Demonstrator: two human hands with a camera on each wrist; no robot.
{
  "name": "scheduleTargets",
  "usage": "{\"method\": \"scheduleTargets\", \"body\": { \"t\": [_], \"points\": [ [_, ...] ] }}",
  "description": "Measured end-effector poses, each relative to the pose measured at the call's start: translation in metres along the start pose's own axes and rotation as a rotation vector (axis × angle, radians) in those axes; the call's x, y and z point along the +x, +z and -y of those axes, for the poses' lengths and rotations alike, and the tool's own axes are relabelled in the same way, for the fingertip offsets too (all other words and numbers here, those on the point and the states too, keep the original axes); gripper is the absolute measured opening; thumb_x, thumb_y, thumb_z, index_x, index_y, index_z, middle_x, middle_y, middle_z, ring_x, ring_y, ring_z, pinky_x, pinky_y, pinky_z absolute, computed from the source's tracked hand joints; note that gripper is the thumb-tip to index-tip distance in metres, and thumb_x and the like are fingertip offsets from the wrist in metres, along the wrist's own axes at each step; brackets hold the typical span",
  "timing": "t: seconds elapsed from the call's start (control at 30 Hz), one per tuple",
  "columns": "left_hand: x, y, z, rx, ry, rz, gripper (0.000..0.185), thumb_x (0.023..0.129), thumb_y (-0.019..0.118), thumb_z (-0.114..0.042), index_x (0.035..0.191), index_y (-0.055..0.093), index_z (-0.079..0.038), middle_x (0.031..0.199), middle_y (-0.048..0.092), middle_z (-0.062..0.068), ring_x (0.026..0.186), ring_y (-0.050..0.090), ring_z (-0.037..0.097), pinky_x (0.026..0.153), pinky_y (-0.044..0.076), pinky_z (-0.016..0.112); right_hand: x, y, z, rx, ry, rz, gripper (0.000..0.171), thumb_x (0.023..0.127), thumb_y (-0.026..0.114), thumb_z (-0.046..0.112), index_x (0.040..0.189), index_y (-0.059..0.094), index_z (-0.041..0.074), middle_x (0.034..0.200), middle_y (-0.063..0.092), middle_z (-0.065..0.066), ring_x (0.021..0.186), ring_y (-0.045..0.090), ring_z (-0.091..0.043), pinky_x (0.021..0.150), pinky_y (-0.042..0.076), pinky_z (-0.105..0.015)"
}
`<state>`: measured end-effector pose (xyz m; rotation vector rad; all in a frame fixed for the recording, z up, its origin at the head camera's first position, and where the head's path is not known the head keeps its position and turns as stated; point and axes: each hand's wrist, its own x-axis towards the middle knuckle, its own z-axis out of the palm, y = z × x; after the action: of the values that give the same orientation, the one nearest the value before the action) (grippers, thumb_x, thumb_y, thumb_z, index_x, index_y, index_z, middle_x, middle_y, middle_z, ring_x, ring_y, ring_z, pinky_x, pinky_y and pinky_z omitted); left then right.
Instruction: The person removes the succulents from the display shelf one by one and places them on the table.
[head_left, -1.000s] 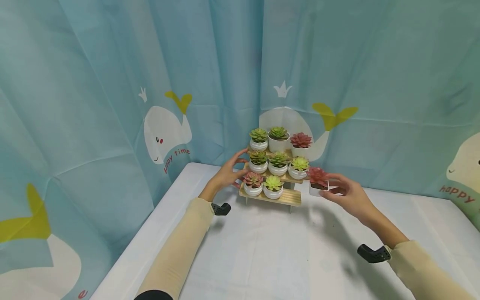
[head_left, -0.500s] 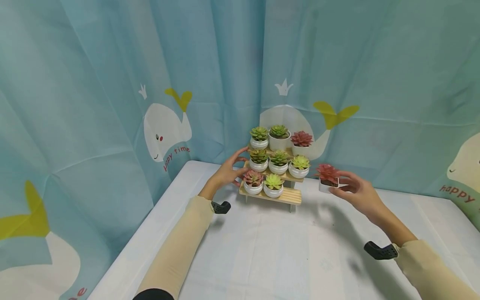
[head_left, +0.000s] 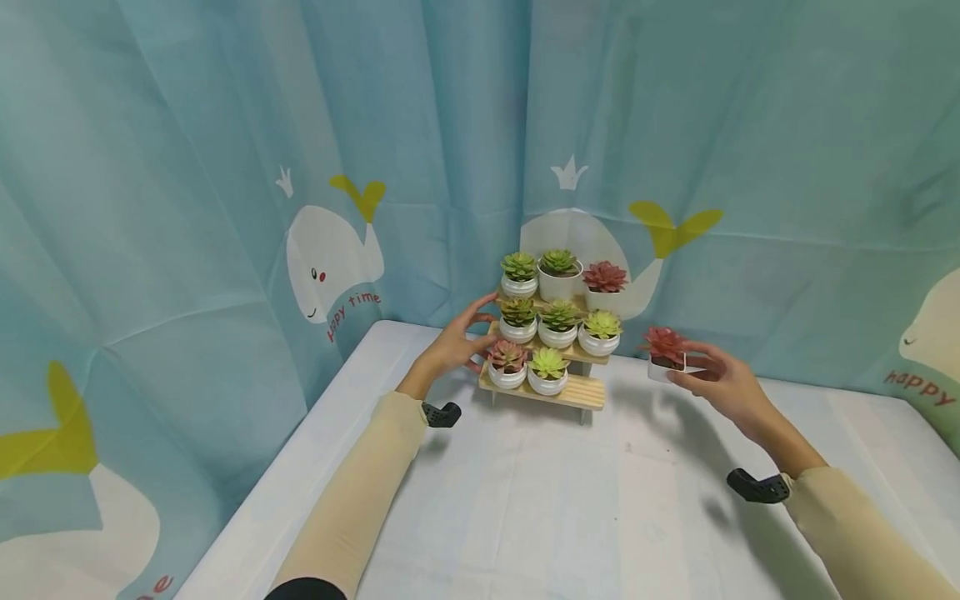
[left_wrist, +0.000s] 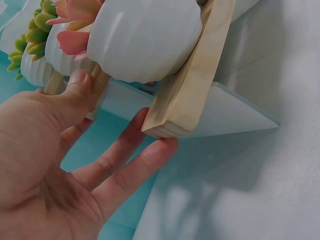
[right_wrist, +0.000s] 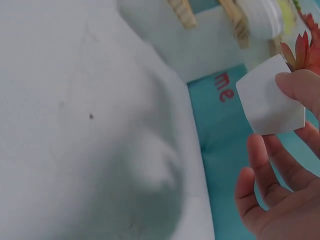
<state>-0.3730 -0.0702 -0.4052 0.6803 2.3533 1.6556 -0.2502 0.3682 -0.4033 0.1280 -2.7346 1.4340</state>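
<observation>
Pale wood is forming a three-tier stand [head_left: 597,360] that is carrying eight potted succulents [head_left: 558,323]: three on top, three midway, two on the bottom tier [head_left: 587,392]. A ninth, the red succulent [head_left: 664,345], is hanging off the stand at its three o'clock, the right hand [head_left: 724,381] pinching its white pot [right_wrist: 270,97]. At nine o'clock the left hand [head_left: 450,347], fingers spread, is touching the tier ends [left_wrist: 167,128]. Eight are seemingly settled, leaving one.

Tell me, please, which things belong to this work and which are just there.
In the work: red potted plant, in the right hand; wooden stand, touched by the left hand; eight potted plants on it.

Just there: printed curtain; white tabletop; black wrist devices.
</observation>
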Motion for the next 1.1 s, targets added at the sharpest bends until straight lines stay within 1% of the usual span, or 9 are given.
{"method": "scheduleTargets", "body": {
  "t": [0.13, 0.2, 0.4, 0.57, 0.67, 0.83, 0.93, 1.1],
  "points": [
    [0.0, -0.001, 0.001, 0.008, 0.003, 0.0, 0.074, 0.104, 0.064, -0.014, 0.162, 0.027, -0.042, 0.155, 0.045, 0.011, 0.081, 0.073, 0.03, 0.067, 0.06, 0.062, 0.01, 0.001, -0.008, 0.014, 0.022, 0.004, 0.073, 0.097, 0.074, 0.041, 0.155, 0.041, 0.009, 0.147, 0.05, -0.025, 0.098, 0.059, 0.01, 0.081, 0.057, -0.027],
    [0.0, 0.0, 0.0, 0.01, 0.004, 0.001, 0.074, 0.104, 0.063, -0.014, 0.162, 0.027, -0.042, 0.155, 0.045, 0.011, 0.081, 0.073, 0.029, 0.067, 0.06, 0.061, 0.014, 0.001, -0.012, 0.02, 0.033, 0.009, 0.075, 0.097, 0.074, 0.041, 0.155, 0.04, 0.008, 0.148, 0.049, -0.026, 0.097, 0.058, 0.01, 0.081, 0.058, -0.03],
    [0.0, 0.0, -0.001, 0.001, 0.004, 0.007, 0.073, 0.105, 0.063, -0.015, 0.162, 0.027, -0.043, 0.154, 0.044, 0.011, 0.082, 0.073, 0.03, 0.067, 0.06, 0.061, 0.021, 0.004, -0.021, 0.032, 0.046, -0.001, 0.077, 0.095, 0.075, 0.042, 0.154, 0.042, 0.005, 0.147, 0.05, -0.028, 0.094, 0.058, 0.01, 0.08, 0.059, -0.034],
    [0.001, -0.001, 0.001, 0.01, 0.002, -0.001, 0.073, 0.104, 0.064, -0.016, 0.161, 0.027, -0.043, 0.154, 0.045, 0.011, 0.081, 0.073, 0.03, 0.068, 0.059, 0.063, 0.026, 0.006, -0.027, 0.018, 0.036, -0.007, 0.077, 0.095, 0.076, 0.041, 0.153, 0.043, 0.003, 0.145, 0.051, -0.029, 0.096, 0.058, 0.008, 0.078, 0.058, -0.034],
    [0.0, 0.0, 0.002, 0.006, 0.002, 0.002, 0.073, 0.104, 0.064, -0.017, 0.162, 0.027, -0.043, 0.155, 0.044, 0.011, 0.081, 0.073, 0.03, 0.069, 0.059, 0.063, 0.029, 0.006, -0.031, 0.013, 0.035, -0.004, 0.077, 0.095, 0.076, 0.039, 0.153, 0.043, 0.001, 0.145, 0.05, -0.03, 0.097, 0.056, 0.007, 0.077, 0.057, -0.031],
    [0.0, 0.0, 0.003, -0.003, 0.012, 0.014, 0.073, 0.105, 0.063, -0.017, 0.162, 0.025, -0.042, 0.158, 0.042, 0.013, 0.084, 0.073, 0.031, 0.068, 0.06, 0.062, 0.031, 0.007, -0.037, 0.031, 0.055, 0.017, 0.077, 0.095, 0.077, 0.036, 0.153, 0.042, -0.001, 0.146, 0.049, -0.031, 0.094, 0.057, 0.009, 0.072, 0.057, -0.029],
    [0.001, -0.001, 0.003, -0.013, 0.01, 0.016, 0.073, 0.104, 0.063, -0.017, 0.162, 0.026, -0.042, 0.159, 0.041, 0.013, 0.087, 0.073, 0.033, 0.067, 0.06, 0.061, 0.033, 0.007, -0.04, 0.029, 0.066, 0.039, 0.078, 0.095, 0.077, 0.037, 0.153, 0.041, 0.0, 0.147, 0.048, -0.031, 0.096, 0.059, 0.006, 0.072, 0.057, -0.029],
    [0.001, -0.002, 0.002, -0.028, 0.003, 0.019, 0.073, 0.104, 0.063, -0.018, 0.162, 0.026, -0.043, 0.161, 0.039, 0.012, 0.087, 0.073, 0.032, 0.068, 0.06, 0.06, 0.037, 0.009, -0.043, -0.012, 0.069, 0.058, 0.077, 0.095, 0.077, 0.039, 0.154, 0.042, 0.003, 0.148, 0.05, -0.03, 0.11, 0.057, -0.008, 0.074, 0.055, -0.028]
  ]
}}
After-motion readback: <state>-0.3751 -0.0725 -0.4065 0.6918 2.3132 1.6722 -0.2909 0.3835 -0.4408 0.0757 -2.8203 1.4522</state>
